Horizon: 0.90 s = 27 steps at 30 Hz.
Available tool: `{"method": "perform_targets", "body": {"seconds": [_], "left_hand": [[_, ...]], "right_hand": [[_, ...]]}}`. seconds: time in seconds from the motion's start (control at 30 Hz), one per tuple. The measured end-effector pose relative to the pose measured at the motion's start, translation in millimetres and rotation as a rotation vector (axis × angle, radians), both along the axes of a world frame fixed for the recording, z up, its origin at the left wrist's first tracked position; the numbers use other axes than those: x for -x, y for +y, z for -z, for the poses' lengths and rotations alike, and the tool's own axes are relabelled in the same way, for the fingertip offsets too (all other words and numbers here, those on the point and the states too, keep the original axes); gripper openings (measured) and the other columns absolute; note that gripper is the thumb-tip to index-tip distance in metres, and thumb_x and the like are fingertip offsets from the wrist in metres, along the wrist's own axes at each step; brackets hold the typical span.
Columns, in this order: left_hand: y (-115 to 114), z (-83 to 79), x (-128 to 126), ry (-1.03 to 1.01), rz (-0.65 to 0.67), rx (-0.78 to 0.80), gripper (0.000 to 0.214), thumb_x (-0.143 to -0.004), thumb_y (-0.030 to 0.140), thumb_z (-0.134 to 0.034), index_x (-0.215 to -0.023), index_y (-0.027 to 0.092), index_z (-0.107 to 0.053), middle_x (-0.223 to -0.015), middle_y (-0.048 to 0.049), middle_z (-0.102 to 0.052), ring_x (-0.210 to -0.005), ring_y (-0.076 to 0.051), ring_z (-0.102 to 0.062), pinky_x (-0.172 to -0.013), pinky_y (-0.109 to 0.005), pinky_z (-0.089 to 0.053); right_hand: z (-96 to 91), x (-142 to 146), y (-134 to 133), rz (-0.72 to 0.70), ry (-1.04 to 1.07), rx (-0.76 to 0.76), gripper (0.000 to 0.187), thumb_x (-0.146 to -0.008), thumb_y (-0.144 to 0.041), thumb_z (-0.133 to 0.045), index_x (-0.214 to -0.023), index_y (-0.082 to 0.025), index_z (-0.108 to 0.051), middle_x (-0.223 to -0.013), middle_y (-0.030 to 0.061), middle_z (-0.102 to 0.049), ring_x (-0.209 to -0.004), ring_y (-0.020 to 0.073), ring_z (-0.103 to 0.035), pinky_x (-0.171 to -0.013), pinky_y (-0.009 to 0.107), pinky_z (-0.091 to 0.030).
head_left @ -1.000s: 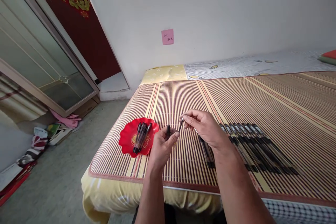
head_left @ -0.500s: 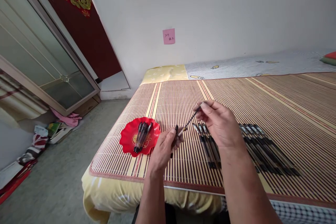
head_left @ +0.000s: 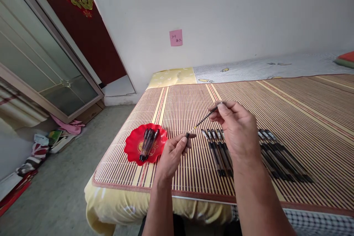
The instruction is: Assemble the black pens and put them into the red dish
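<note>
My left hand (head_left: 174, 150) is closed round a dark pen barrel (head_left: 187, 135), most of which is hidden by the fingers. Between thumb and fingertips, my right hand (head_left: 235, 125) pinches the upper end of a thin black pen refill (head_left: 206, 117). The refill slants down to the left, and its lighter lower end meets the top of the barrel; I cannot tell how far inside it is. Left of my hands, several black-capped pens (head_left: 149, 143) lie in a red scalloped plate (head_left: 129, 149). A row of pens (head_left: 217, 151) lies on the mat, partly behind my right forearm.
More pens (head_left: 284, 158) lie to the right of my right forearm. The striped bamboo mat (head_left: 124, 169) covers the bed, with yellow bedding (head_left: 116, 199) hanging at its front edge. A pink note (head_left: 176, 38) is stuck on the wall behind.
My right hand has moved slightly up and right with the refill. The barrel in my left hand has tilted from upright into line with the refill, whose lower end now meets it.
</note>
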<state>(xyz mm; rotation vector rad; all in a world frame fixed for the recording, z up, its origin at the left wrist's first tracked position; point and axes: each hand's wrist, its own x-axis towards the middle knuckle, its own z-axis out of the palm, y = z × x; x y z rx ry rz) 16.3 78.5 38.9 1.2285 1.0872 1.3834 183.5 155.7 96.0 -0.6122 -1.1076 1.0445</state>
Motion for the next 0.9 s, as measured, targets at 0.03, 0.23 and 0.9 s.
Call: {"method": "perform_targets", "body": {"seconds": [0.03, 0.23, 0.9], "left_hand": [[-0.1, -0.4, 0.0, 0.005, -0.002, 0.004, 0.040, -0.098, 0.048, -0.060, -0.114, 0.017, -0.079, -0.079, -0.0012, -0.054, -0.067, -0.011, -0.041, -0.063, -0.026, -0.031], [-1.2, -3.0, 1.7, 0.067, 0.012, -0.019, 0.040, -0.099, 0.047, -0.059, -0.117, 0.018, -0.079, -0.079, -0.0016, -0.054, -0.069, -0.013, -0.041, -0.065, -0.027, -0.033], [-3.8, -8.9, -10.5, -0.144, -0.052, -0.009, 0.028, -0.090, 0.042, -0.075, -0.092, 0.017, -0.061, -0.075, -0.0008, -0.065, -0.065, -0.010, -0.054, -0.061, -0.022, -0.040]], "right_hand": [[0.2, -0.2, 0.2, -0.004, 0.003, 0.001, 0.008, -0.091, -0.029, -0.073, -0.092, -0.021, -0.073, -0.090, 0.0026, -0.076, -0.068, 0.0119, -0.068, -0.067, 0.027, -0.058], [0.6, -1.3, 0.4, 0.003, 0.019, -0.002, 0.008, -0.090, -0.028, -0.074, -0.093, -0.021, -0.073, -0.088, 0.0017, -0.075, -0.068, 0.0115, -0.068, -0.066, 0.026, -0.059], [-3.5, -1.9, -7.1, -0.274, -0.331, -0.031, 0.014, -0.094, -0.034, -0.070, -0.096, -0.021, -0.074, -0.089, 0.0040, -0.076, -0.074, 0.0153, -0.070, -0.071, 0.031, -0.060]]}}
